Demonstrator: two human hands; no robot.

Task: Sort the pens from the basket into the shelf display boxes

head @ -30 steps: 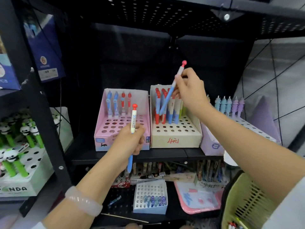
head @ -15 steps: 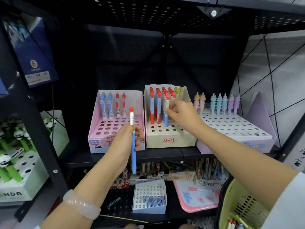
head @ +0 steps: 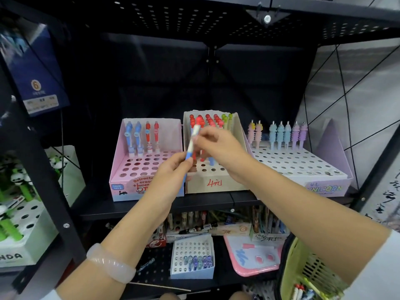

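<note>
A black metal shelf unit [head: 216, 200] fills the view, its back dark and deep in shadow. Overhead runs a black perforated panel [head: 173, 20], with a small triangular bracket [head: 267, 15] bolted under it and a bright screw head catching the light. Thin crossed rods [head: 208, 68] brace the far back of the unit. A thick black upright post [head: 43, 169] slants down the left side. To the right stands a pale grey wall [head: 368, 87] with thin black lines crossing it at angles. Light falls from the right; the far left stays dim. The lower shelf is black and perforated too.
</note>
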